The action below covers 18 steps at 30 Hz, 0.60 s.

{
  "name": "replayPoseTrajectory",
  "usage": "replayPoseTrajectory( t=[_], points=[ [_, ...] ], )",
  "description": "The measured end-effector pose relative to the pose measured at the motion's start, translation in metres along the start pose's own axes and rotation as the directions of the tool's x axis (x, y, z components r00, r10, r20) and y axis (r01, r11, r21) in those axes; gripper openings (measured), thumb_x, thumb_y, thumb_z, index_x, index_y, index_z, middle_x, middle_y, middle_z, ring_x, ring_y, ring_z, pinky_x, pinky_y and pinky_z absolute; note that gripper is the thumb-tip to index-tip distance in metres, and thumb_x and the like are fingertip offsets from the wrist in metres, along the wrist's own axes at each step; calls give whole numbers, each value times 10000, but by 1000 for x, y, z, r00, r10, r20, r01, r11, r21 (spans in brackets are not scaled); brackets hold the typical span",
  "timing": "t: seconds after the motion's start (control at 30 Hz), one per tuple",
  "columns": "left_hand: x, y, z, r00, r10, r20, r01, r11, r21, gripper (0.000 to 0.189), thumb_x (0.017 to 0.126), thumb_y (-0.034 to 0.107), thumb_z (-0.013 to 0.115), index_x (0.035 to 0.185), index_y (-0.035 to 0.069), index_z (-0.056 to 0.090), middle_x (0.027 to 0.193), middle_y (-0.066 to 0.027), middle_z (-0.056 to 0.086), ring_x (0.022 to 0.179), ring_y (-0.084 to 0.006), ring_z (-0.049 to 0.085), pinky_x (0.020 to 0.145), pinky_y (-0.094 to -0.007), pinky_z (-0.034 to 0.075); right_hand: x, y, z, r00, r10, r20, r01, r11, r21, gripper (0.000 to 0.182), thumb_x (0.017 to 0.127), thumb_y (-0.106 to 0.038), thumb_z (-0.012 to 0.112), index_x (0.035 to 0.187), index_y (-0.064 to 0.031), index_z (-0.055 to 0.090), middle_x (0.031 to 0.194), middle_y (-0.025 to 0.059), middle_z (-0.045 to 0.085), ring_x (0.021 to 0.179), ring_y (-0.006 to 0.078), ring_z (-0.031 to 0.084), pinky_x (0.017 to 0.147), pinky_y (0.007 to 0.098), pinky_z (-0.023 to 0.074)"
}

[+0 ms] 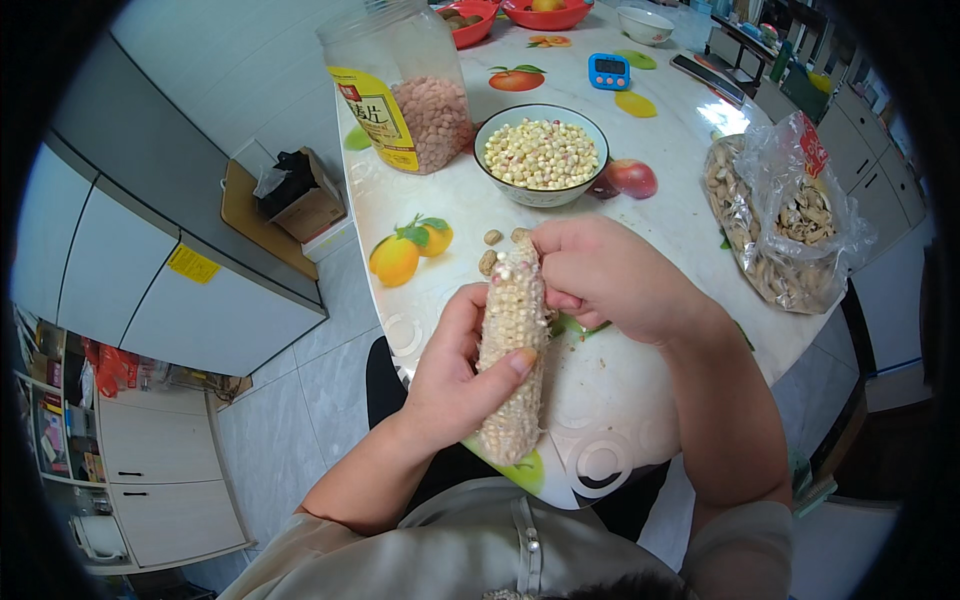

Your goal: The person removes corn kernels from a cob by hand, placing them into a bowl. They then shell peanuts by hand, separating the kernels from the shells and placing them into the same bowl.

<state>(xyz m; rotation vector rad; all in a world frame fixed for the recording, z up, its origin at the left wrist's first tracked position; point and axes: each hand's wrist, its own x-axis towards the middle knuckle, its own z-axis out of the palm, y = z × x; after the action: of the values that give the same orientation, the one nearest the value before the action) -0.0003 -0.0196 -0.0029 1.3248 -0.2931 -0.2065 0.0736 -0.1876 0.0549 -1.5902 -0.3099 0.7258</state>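
Observation:
A nearly stripped corn cob (513, 352) is held tilted above the near part of the table. Several pale and pinkish kernels (511, 268) remain near its far end. My left hand (457, 382) wraps the cob from the left, its thumb across the front. My right hand (611, 274) is curled against the far end, with the forefinger and thumb side at the cob's tip; some fingertips are hidden. Beyond the hands stands a bowl (540, 196) filled with loose corn kernels (541, 154). Small brown nut-like pieces, one of them a peanut (487, 262), lie just past the cob.
A clear plastic jar (431, 112) of pinkish pieces stands left of the bowl. At right lies a plastic bag (780, 217) of peanuts. Farther back are a blue digital timer (609, 71), a phone (707, 78), a white bowl (645, 26) and red fruit bowls (551, 16).

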Motion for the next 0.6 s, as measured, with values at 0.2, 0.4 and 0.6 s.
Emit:
replayPoseTrajectory(
  t=[0.2,0.4,0.6],
  points=[
    [1,0,1,999,32,-32,-32,999,-12,499,821,59,565,1245,2,307,1126,-76,467,1041,-132,458,914,-287,364,4,5,-2,998,27,49,-35,986,165,101,764,-69,425,737,-47,519,572,-39,419,427,7,299,363,174,184],
    [0,0,0,999,4,-54,-7,999,-48,486,849,105,532,1262,-5,299,1133,-92,471,1029,-138,472,902,-294,379,4,2,-4,997,32,65,-41,989,141,241,819,-263,566,725,-42,543,605,-15,463,461,32,352,381,195,256],
    [0,8,-1,998,-60,-7,55,958,-281,661,818,333,542,1307,-33,289,1143,-147,498,1004,-215,530,867,-326,424,1,0,-3,989,-43,145,26,993,116,209,830,-212,600,842,-4,578,619,-28,472,478,9,355,389,162,233]
  ],
)
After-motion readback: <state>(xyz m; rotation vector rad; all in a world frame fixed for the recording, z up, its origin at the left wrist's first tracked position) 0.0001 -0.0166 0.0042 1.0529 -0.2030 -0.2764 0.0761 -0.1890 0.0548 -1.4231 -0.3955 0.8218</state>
